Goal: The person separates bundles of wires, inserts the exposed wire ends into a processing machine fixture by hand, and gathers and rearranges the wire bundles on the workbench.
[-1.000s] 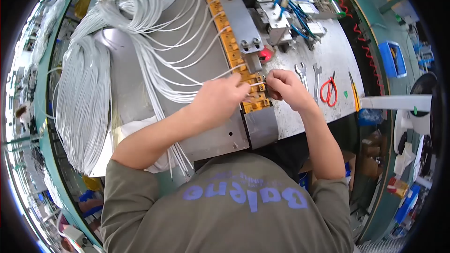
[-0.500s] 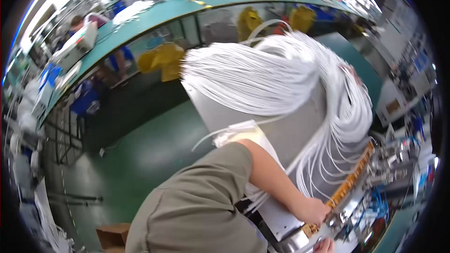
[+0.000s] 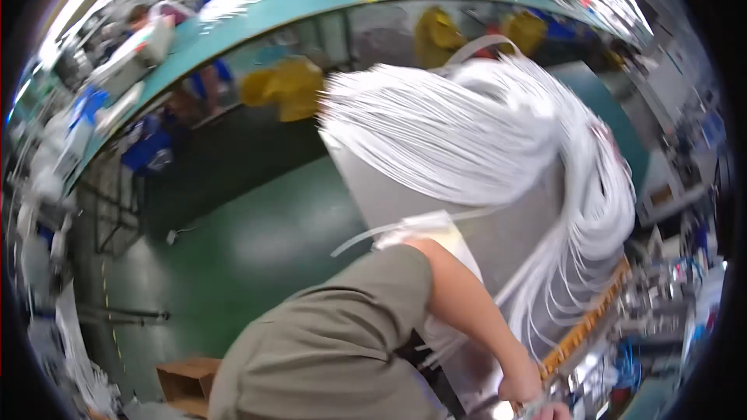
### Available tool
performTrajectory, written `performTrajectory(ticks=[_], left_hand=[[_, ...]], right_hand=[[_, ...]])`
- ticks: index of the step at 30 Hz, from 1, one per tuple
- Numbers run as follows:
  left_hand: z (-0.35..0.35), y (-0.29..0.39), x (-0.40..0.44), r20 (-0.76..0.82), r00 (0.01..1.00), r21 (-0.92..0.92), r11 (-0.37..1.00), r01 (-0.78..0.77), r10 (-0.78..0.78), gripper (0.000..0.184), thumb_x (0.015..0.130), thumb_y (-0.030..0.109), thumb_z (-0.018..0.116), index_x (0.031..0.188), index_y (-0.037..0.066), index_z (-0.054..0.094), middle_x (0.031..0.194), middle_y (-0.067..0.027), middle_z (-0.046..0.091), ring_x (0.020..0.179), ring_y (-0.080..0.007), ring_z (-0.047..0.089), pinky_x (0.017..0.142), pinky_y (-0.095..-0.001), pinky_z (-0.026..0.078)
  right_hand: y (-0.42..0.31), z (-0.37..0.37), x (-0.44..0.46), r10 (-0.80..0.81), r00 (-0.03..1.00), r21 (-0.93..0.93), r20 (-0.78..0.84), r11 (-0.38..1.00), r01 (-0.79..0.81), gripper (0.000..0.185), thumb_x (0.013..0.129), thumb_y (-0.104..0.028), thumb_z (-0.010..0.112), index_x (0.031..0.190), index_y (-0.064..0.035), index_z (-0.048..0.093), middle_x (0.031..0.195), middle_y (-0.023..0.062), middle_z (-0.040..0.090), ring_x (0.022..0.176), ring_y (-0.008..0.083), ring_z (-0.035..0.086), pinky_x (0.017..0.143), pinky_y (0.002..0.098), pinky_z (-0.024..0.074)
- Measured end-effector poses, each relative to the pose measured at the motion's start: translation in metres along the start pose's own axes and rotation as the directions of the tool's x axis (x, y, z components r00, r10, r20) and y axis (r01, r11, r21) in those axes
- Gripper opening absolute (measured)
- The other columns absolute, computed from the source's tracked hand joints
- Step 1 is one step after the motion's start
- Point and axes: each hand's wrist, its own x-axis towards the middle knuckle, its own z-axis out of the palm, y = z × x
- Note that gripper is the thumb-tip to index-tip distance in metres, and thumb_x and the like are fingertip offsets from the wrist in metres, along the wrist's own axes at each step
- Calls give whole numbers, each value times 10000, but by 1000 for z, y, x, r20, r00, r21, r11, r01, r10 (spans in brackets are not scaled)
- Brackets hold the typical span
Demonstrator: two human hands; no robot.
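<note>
My left hand (image 3: 520, 381) reaches down to the machine at the lower right, its arm bare below an olive sleeve (image 3: 334, 311). Its fingers look curled together, but blur hides what they hold. Close by at the bottom edge is part of my right hand (image 3: 552, 411), cut off by the frame, its fingers unclear. Beside the hands runs a yellow-orange segmented strip (image 3: 585, 327) along the metal machine. A large bundle of white cables (image 3: 436, 136) lies looped over a grey metal tabletop (image 3: 373, 187), with strands trailing down towards the strip.
White sheet-like material (image 3: 436, 225) lies near my forearm. Machine parts (image 3: 661, 303) crowd the right side. A long green workbench (image 3: 288, 15) curves across the back, with yellow covers (image 3: 292, 89) beneath. A cardboard box (image 3: 187, 381) sits on the floor. Another person (image 3: 140, 15) is at far left.
My left hand has moved down along the strip, closer to my right hand. The right hand has shifted slightly right and down. The whole view has shifted a little with my head.
</note>
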Motion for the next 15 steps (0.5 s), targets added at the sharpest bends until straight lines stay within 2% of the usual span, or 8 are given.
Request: performTrajectory(ticks=[3,5,6,7,8,10,12,15], left_hand=[[31,2,2,181,969,-89,984,-155,169,244,721,233,633,839,22,668,855,-165,679,805,-334,660,693,-447,528],[27,11,-21,253,962,-148,986,-72,108,246,798,242,612,889,16,647,887,-159,681,846,-316,666,711,-437,524],[-15,27,-40,355,934,-164,982,98,-34,215,760,203,626,859,14,654,864,-163,681,840,-334,664,721,-437,525],[-21,32,-48,298,952,-208,968,142,-76,189,714,148,637,843,13,664,864,-171,678,834,-351,662,713,-434,534],[-24,36,-48,312,947,-196,970,143,-77,181,704,139,637,831,15,669,862,-174,677,829,-353,663,707,-433,537],[-28,35,-49,333,935,-162,969,187,-124,166,685,122,635,806,17,678,858,-179,677,820,-357,665,695,-432,542],[-24,36,-50,326,940,-168,972,162,-101,154,679,124,638,784,21,683,845,-177,677,807,-355,667,679,-428,545],[-21,34,-55,227,972,-171,980,104,-64,148,673,129,641,769,27,686,822,-175,676,800,-355,668,675,-428,545]], right_hand=[[-36,12,20,-91,983,-121,162,986,112,144,912,-109,526,828,3,558,682,66,554,586,139,512,546,258,407],[-57,26,56,-253,908,-245,335,907,343,138,786,-23,628,907,43,627,740,133,619,660,228,610,629,321,461],[-76,34,67,-239,900,-258,365,903,344,134,800,-26,617,919,35,618,765,151,614,673,271,609,620,331,458],[-89,47,80,-307,881,-292,360,860,419,121,816,-43,597,913,29,598,772,174,593,717,335,593,644,375,455],[-99,53,102,-341,845,-393,413,770,503,127,842,-59,579,927,31,608,803,176,623,749,307,628,657,346,473],[-85,74,152,-367,835,-550,409,631,547,136,819,-50,509,848,50,596,843,246,622,807,414,603,702,436,481],[-99,92,199,-174,893,-725,416,530,441,162,784,-38,504,836,56,626,827,276,624,829,427,615,736,478,491],[-81,103,277,-227,937,-831,267,437,343,159,758,-52,527,798,28,659,848,270,642,832,416,639,748,471,517]])
